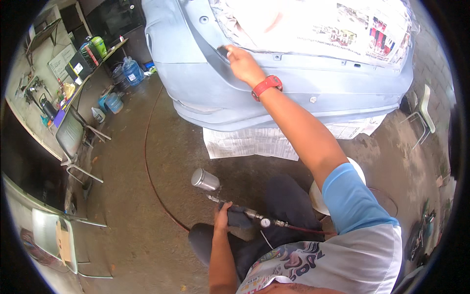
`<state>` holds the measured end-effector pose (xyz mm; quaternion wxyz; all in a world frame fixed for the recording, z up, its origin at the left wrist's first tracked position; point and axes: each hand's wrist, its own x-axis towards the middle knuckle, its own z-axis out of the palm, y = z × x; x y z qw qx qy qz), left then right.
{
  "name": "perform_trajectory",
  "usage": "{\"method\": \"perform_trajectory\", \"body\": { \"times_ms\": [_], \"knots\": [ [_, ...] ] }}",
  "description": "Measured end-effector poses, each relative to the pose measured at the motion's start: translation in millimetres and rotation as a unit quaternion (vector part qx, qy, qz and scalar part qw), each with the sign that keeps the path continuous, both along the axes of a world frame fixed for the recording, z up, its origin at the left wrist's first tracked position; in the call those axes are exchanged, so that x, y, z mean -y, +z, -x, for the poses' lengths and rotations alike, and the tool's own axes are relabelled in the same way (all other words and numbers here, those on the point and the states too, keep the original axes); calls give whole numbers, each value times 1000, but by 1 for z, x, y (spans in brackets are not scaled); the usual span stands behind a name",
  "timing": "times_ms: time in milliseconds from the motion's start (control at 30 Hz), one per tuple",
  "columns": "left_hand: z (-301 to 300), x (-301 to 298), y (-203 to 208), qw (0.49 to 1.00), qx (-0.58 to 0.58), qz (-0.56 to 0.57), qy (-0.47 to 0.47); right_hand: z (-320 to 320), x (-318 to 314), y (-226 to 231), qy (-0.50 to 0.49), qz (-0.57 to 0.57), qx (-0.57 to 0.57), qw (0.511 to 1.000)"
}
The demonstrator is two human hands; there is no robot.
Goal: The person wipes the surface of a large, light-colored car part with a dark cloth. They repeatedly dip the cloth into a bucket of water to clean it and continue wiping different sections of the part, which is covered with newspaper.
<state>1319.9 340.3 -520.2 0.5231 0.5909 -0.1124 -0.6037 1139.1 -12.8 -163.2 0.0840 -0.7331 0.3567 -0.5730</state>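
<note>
My right hand (pixel 243 65), a red watch on its wrist, reaches far forward to the car's rear bumper (pixel 303 90), which is a flat pale blue-grey. Its fingers close on a small dark pad-like piece (pixel 223 51) against the body panel, beside the papered area; the exact kind is unclear. Down by my lap, my left hand (pixel 223 215) grips a spray gun (pixel 214 199). A silver paint cup (pixel 205 180) sits at the gun's far end. Toward my body, a round pressure gauge (pixel 265 223) and a red hose (pixel 303 229) run off its fittings.
Newspaper masking (pixel 313 29) covers the car's upper part, and more newspaper (pixel 249 144) hangs below the bumper. The hose (pixel 147 147) curves over the floor at left. Chairs (pixel 71 134), a cluttered shelf (pixel 93 68) and water jugs (pixel 132 72) line the left wall. A white chair (pixel 425 110) stands right.
</note>
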Motion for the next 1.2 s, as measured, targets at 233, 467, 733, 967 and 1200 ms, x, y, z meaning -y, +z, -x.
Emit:
{"method": "perform_trajectory", "body": {
  "times_ms": [233, 467, 733, 967, 1200],
  "knots": [
    [3, -8, 26, 999, -35, 16, -8, -16, 17, 36, 32, -119, 290, 949],
    [-6, -11, 12, 999, -45, 26, 10, -21, 26, 71, -122, -38, 30, 991],
    [4, -8, 25, 999, -51, 19, 3, -37, 59, 128, -253, 103, 33, 961],
    [4, -11, 18, 997, -73, 30, -3, -57, 61, 140, -282, 178, -84, 939],
    [5, -9, 29, 998, -60, 24, -2, -56, 62, 154, -278, 176, -126, 936]
  ]
}}
